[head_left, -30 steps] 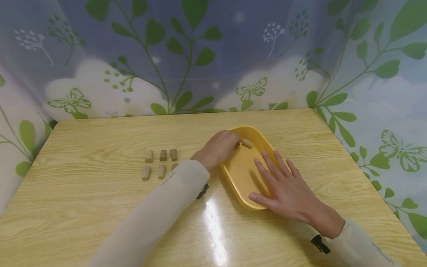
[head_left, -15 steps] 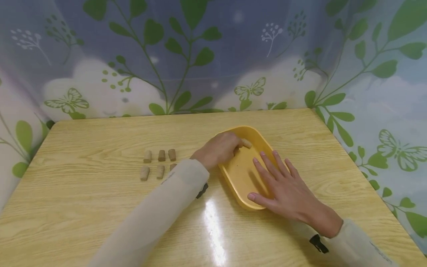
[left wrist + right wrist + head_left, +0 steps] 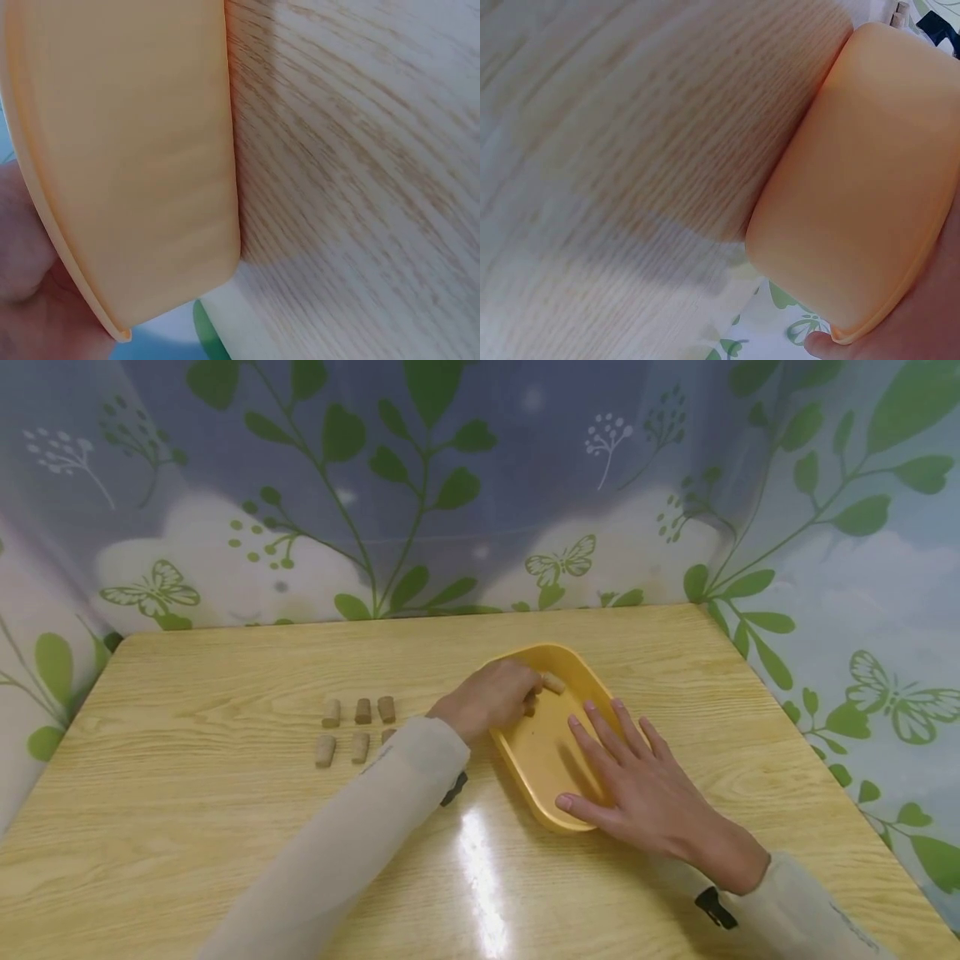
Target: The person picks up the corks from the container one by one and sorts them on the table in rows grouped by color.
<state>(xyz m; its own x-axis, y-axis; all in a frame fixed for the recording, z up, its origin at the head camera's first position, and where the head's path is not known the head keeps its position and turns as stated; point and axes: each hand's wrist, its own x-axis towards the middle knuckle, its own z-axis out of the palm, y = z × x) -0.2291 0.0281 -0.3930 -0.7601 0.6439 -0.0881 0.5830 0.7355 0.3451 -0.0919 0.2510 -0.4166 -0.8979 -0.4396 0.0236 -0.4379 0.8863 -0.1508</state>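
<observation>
In the head view a yellow plastic tray point(image 3: 531, 789) stands on the table. My left hand point(image 3: 491, 697) reaches over its left rim, fingers bent down inside. One light cork point(image 3: 553, 683) lies in the tray's far end, right by those fingers. The fingertips are partly hidden, so whether they pinch anything cannot be told. My right hand point(image 3: 645, 785) lies over the near right rim, fingers straight and spread. Left of the tray, several corks point(image 3: 363, 711) stand in two rows, one partly behind my left sleeve. Both wrist views mostly show the tray's outer wall point(image 3: 142, 150).
The wooden table point(image 3: 187, 843) runs back to a curtain point(image 3: 300, 527) printed with leaves and butterflies, which also hangs along the right side. My left sleeve point(image 3: 352, 835) crosses in front of the corks. A black strap buckle point(image 3: 716, 908) sits at the right cuff.
My left fingers have shifted slightly inside the tray beside the cork. The right hand keeps its place on the rim, and the rows of corks stay as they were.
</observation>
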